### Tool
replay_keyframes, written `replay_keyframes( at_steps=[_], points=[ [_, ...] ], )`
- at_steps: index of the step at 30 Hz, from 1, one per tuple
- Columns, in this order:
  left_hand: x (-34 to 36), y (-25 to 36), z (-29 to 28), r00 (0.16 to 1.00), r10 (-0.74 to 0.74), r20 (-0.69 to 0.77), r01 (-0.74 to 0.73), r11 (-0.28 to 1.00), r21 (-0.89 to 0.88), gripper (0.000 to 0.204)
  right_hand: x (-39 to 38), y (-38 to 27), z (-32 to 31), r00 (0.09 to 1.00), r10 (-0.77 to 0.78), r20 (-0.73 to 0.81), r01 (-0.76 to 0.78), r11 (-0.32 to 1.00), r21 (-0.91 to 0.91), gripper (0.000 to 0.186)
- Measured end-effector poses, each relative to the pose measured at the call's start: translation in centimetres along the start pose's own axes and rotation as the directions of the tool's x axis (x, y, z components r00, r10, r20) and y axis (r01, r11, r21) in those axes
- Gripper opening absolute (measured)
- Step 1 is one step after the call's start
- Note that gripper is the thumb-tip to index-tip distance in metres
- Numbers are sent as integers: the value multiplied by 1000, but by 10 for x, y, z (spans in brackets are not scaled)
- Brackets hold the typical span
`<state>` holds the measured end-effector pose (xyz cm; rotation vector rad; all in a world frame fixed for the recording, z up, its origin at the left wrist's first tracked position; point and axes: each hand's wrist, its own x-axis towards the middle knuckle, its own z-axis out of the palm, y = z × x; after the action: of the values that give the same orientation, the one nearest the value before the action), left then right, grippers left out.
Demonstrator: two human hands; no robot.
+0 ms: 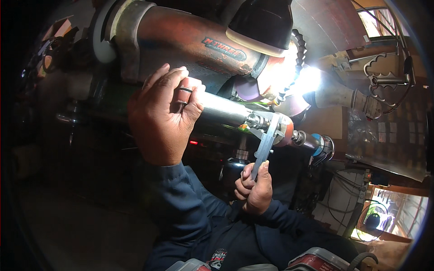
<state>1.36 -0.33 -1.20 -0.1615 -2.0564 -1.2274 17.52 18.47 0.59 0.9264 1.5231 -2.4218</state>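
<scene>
In right grip (257, 192), one caliper (266, 147).

My left hand (160, 119) is up high, back of it toward my camera, fingers (156, 82) bent over and thumb (195, 100) opposite, C-shaped hold. Left forearm (181, 201) rises steeply from below, dark blue sleeve ending at the wrist (166, 157). My right hand (258, 193) sits lower and nearer my chest (237, 241), closed in a loose fist, right thumb (265, 170) pointing up, fingertips curled in on the left side. Right forearm (291, 219) comes in low from the right, also sleeved dark blue. Both hands bare, well apart.
</scene>
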Motion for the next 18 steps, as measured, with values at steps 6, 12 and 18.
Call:
replay_keyframes(
  at_steps=[6,12,18],
  points=[
    [1,2,1,1000,-9,-7,9,999,-43,33,1,-1,-1,1000,1,7,-1,1000,7,57],
    [3,4,0,1000,9,9,-9,999,-35,32,1,0,-3,1000,18,16,-19,1000,22,58],
    [3,8,-4,990,-116,82,122,990,-70,30,1,-1,-2,1000,11,22,-12,1000,16,57]
  ],
)
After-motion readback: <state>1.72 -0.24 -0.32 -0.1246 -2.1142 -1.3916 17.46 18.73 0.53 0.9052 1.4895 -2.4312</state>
